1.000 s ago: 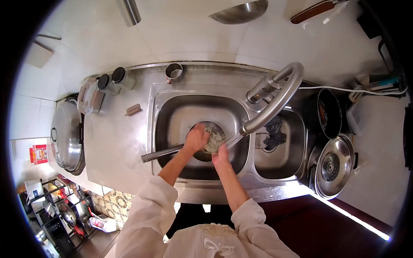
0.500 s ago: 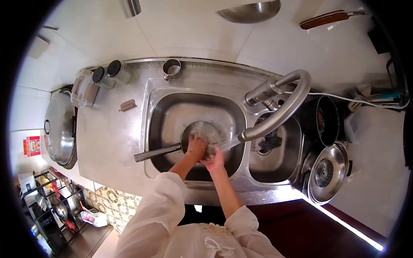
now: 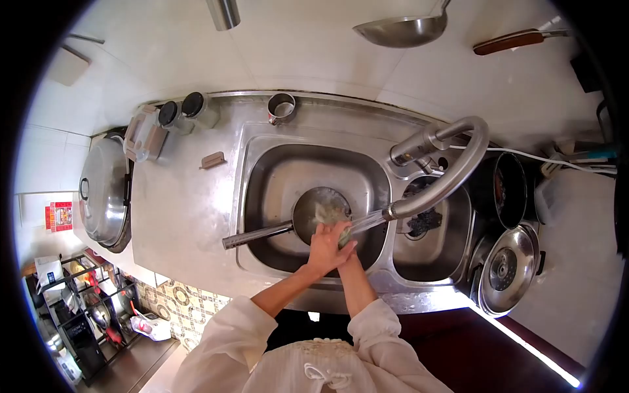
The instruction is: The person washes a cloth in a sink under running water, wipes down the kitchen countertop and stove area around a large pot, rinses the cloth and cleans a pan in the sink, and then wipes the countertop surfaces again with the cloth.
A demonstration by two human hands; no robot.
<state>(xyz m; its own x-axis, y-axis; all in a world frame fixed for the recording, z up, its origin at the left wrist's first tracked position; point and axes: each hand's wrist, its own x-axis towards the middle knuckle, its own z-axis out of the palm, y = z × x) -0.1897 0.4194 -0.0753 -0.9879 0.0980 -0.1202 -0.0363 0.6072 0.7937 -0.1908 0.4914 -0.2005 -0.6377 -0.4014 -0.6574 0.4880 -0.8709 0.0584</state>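
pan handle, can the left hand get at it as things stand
Probably yes: the pan handle juts over the sink edge, and nothing visible lies between it and the left hand.

A single head-worn camera looks steeply down and forward from above the wearer's chest, whose pale blouse (image 3: 314, 357) fills the near edge, over a double sink (image 3: 272, 177) set in a steel counter (image 3: 177, 196). At middle range, the pan (image 3: 303, 213) and hands (image 3: 325, 252) sit close to centre. The coverage is wide and bowed, dark at the corners, reaching a domed lid (image 3: 105, 190) at left, a round lid (image 3: 508, 265) at right and the tiled wall (image 3: 314, 56) at the far side.
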